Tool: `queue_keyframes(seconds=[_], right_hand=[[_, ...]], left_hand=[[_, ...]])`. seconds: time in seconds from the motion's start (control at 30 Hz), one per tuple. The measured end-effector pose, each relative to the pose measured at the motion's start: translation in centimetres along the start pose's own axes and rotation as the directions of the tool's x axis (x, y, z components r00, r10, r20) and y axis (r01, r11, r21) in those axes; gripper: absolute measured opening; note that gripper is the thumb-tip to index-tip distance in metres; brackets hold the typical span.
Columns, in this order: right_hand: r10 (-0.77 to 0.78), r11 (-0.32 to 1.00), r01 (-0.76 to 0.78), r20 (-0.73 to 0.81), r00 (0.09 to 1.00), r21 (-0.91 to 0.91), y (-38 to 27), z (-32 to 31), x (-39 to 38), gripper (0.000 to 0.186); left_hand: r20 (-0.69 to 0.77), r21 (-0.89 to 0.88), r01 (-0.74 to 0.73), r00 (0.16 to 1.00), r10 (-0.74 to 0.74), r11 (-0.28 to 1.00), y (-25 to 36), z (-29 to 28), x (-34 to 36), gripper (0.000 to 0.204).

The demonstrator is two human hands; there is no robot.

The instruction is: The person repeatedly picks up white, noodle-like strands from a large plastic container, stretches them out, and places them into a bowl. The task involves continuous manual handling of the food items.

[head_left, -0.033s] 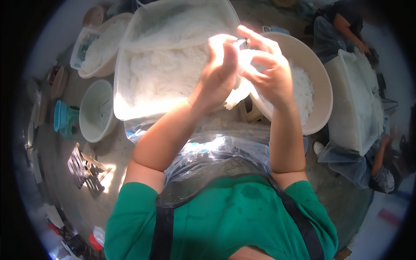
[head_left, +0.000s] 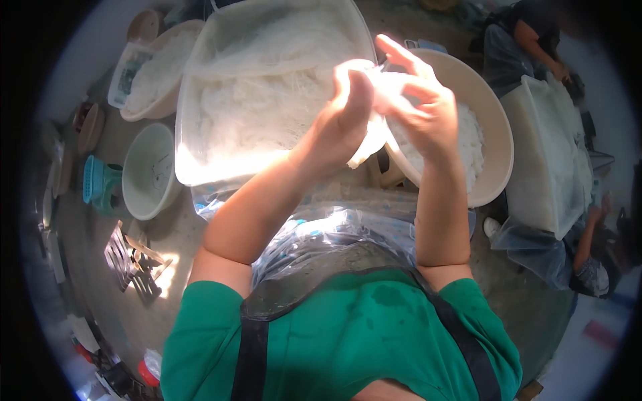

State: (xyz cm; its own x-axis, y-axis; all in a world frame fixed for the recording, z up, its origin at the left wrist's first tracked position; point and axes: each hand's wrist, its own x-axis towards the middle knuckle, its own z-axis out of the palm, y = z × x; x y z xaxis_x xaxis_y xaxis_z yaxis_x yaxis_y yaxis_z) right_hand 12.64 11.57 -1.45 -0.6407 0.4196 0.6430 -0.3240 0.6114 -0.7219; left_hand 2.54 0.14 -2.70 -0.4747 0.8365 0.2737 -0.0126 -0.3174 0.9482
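I see a limp, elongated white strip (head_left: 370, 142) at five o'clock from the left hand (head_left: 348, 110), farther from the right hand (head_left: 431, 113), long axis toward seven; glare means I can't tell either curled hand's grip.

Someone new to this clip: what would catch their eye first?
Probably the sunlit left hand and right hand, close together at upper centre, a pale wad hanging between them. Behind the left hand, a big white tub holds white strands; below, the green shirt stands out.
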Motion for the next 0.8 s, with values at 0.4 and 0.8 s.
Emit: queue_keyframes(seconds=[0.4,0.8], right_hand=[[0.145,0.163,-0.137,0.114,0.983,0.977,-1.0,-1.7,0.5,0.013],[0.046,0.974,-0.009,0.156,0.987,-0.228,2.2,1.4,-3.6,0.037]], left_hand=[[0.111,0.255,-0.219,0.974,0.196,0.942,-5.2,-0.1,-0.9,0.017],[0.293,-0.776,0.312,0.948,-0.125,0.549,5.4,0.7,6.2,0.024]])
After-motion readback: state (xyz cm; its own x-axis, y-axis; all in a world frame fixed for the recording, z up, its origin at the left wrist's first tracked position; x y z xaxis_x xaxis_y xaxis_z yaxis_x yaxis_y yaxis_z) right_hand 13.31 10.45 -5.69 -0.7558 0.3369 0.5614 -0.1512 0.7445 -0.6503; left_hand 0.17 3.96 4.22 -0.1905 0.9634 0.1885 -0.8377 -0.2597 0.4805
